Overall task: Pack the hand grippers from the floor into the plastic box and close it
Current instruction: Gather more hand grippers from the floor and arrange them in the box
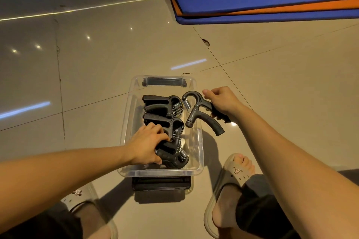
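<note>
right hand (223,101) holds a hand gripper (202,112) above the plastic box (200,141)

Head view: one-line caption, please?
Left hand settles hand grippers in the clear plastic box; right hand brings another hand gripper.

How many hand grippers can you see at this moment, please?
4: two lie in the plastic box, at its far end and middle; the left hand presses one at the near end; the right hand holds one over the rim. More may be hidden.
</note>
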The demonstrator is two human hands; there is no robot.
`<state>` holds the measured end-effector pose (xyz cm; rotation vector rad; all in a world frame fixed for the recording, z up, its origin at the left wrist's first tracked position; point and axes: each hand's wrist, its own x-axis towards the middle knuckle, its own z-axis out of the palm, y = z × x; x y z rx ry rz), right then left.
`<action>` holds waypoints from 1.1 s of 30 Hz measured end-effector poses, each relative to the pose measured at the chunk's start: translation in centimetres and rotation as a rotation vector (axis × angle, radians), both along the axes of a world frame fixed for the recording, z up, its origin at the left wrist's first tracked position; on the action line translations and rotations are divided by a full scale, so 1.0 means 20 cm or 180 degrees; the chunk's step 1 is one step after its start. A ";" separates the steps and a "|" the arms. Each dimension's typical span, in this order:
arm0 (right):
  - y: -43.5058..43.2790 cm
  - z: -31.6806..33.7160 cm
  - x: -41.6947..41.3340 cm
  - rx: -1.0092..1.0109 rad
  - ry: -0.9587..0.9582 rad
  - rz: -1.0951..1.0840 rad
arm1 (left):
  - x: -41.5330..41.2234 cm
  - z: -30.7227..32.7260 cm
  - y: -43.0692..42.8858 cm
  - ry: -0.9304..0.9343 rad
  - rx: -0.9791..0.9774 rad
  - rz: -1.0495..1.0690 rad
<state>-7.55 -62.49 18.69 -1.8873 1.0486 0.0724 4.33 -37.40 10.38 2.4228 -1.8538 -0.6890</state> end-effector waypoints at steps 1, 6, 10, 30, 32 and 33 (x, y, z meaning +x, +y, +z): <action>0.01 0.00 0.00 -0.0006 0.0001 0.0010 | 0.00 0.00 0.00 -0.0114 0.0039 -0.0012; 0.01 0.02 0.02 -0.0013 -0.0018 0.0030 | 0.02 0.01 -0.01 -0.0271 0.0256 -0.0137; 0.01 0.01 0.02 -0.0016 -0.0054 0.0037 | 0.01 0.01 0.00 -0.0298 0.0333 -0.0211; 0.11 0.23 0.15 0.0534 -0.1040 -0.0737 | 0.21 0.68 -0.33 0.3232 -0.0712 0.1528; 0.13 0.28 0.17 0.0762 -0.1301 -0.0787 | 0.23 0.73 -0.34 0.3121 -0.1005 0.1608; 0.13 0.31 0.17 0.0801 -0.1383 -0.0683 | 0.26 0.77 -0.35 0.3081 -0.1054 0.1580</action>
